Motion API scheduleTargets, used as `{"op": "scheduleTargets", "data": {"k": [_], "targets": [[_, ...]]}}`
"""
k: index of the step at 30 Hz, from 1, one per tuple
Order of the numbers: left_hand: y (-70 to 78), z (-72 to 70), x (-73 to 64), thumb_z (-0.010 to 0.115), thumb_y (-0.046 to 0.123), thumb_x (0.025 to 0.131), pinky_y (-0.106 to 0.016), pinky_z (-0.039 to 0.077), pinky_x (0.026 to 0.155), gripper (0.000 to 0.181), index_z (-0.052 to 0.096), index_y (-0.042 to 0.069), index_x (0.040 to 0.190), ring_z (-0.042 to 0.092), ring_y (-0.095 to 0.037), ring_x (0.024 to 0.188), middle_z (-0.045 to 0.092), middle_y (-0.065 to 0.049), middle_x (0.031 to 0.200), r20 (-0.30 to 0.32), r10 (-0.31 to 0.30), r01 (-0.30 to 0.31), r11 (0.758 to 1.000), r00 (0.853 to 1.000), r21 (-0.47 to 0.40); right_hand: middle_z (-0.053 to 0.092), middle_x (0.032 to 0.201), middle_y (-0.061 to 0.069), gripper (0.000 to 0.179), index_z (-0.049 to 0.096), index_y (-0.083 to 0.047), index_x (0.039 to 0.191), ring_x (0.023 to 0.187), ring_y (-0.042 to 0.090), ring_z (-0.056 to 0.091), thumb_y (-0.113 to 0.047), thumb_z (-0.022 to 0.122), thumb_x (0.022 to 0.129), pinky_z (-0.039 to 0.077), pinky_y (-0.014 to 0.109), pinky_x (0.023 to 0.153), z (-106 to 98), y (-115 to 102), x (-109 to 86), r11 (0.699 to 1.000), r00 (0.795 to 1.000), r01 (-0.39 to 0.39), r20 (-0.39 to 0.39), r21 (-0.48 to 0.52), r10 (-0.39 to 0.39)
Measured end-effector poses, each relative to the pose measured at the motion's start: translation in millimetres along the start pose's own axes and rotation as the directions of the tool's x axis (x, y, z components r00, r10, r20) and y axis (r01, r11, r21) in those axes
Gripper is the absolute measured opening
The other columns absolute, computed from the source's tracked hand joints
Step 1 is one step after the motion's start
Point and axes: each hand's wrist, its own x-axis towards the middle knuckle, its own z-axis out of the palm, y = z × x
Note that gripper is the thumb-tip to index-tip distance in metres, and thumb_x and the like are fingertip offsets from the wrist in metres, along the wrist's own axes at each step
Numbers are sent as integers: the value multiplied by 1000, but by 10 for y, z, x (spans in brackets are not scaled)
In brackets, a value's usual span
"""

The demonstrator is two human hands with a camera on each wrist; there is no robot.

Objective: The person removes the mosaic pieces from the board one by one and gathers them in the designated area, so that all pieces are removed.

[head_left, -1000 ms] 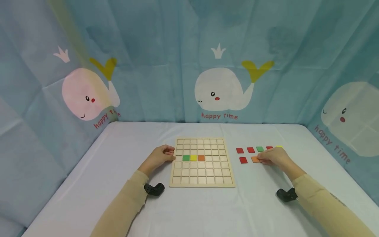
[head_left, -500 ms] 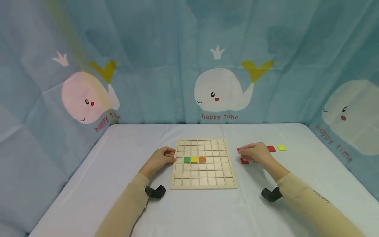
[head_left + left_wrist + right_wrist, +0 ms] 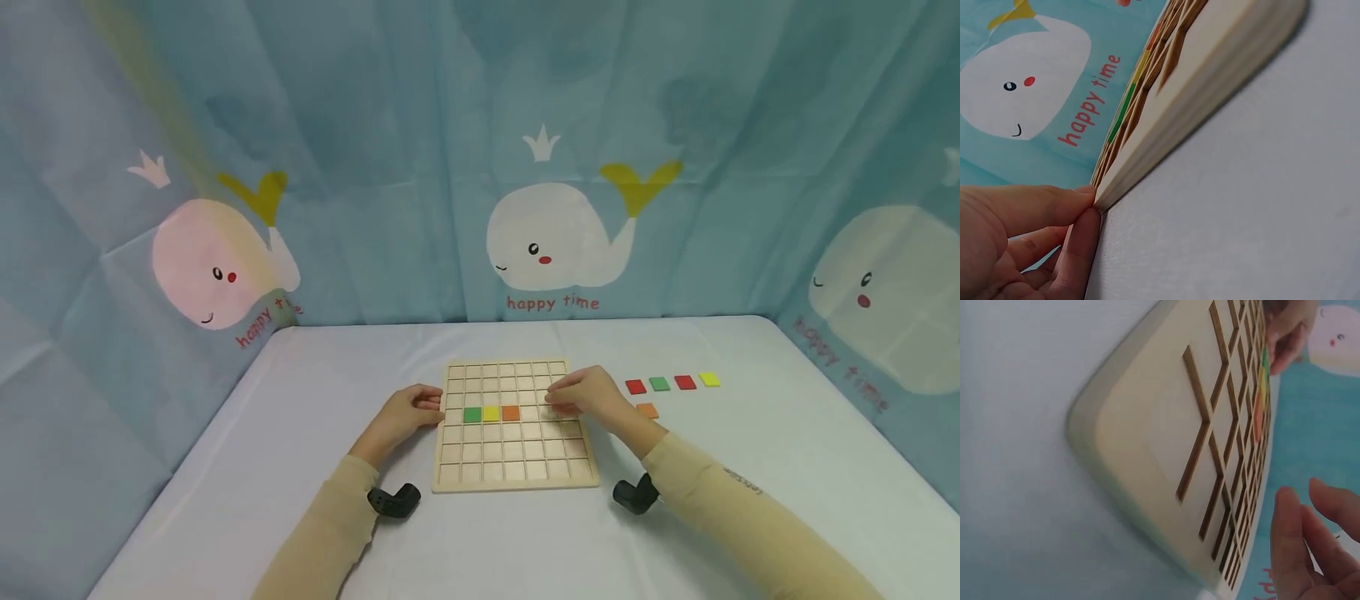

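A pale wooden grid board [image 3: 480, 471] lies on the table, with a green tile [image 3: 472, 414], a yellow tile [image 3: 491, 413] and an orange tile [image 3: 511, 413] side by side in one row. My left hand [image 3: 405, 417] pinches its left edge; in the left wrist view, thumb and fingers [image 3: 1054, 215] meet at a corner. Over the board's right part hovers my right hand [image 3: 588, 398], fingers bent forward. The right wrist view gives a gap between two fingertips [image 3: 1288, 503] and no visible tile; anything deeper in the grasp is hidden.
Right of the board lie a red tile [image 3: 636, 387], a green tile [image 3: 659, 383], another red tile [image 3: 685, 382], a yellow tile [image 3: 709, 379] and, nearer, an orange tile [image 3: 647, 411]. A whale-print curtain [image 3: 375, 208] stands behind the white table [image 3: 510, 542].
My right hand has moved left from the loose tiles to the board, passing a red tile. Two leftmost red tiles are out of sight now. The left hand keeps its hold.
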Motion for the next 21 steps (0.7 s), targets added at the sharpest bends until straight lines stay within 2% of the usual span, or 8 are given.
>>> {"op": "scheduleTargets", "data": {"k": [6,9,13,21], "targets": [[7,-6,-25,72,7,89,-25,54,81,44,59,2,131,60,-18,102,65,-11,113,4,-7,7,1000,1000,25,76,88,11,22,73,7,103,68,12,72,-9,74,87,60,28,71,96,-101,-28,999,1000,-28,13,16,27],[5,-26,-4,71,8,89,-26,53,83,45,58,3,132,61,-18,103,65,-11,114,8,-5,5,999,1000,41,76,91,11,23,73,7,105,71,13,73,-8,74,88,61,30,74,137,-130,-37,998,999,-38,38,47,36],[6,-25,22,72,8,89,-25,53,83,45,59,3,132,62,-19,103,66,-11,114,9,-9,9,998,1000,55,76,92,12,21,73,6,104,69,11,72,-6,75,87,61,29,73,206,-137,-15,997,998,-49,49,60,46],[9,-56,1,70,5,90,-23,54,82,46,57,-1,133,62,-21,105,65,-16,120,36,14,-16,999,999,41,76,83,7,19,75,2,99,66,11,69,-11,77,85,59,24,68,342,-98,37,998,997,-53,63,-17,54]]}}
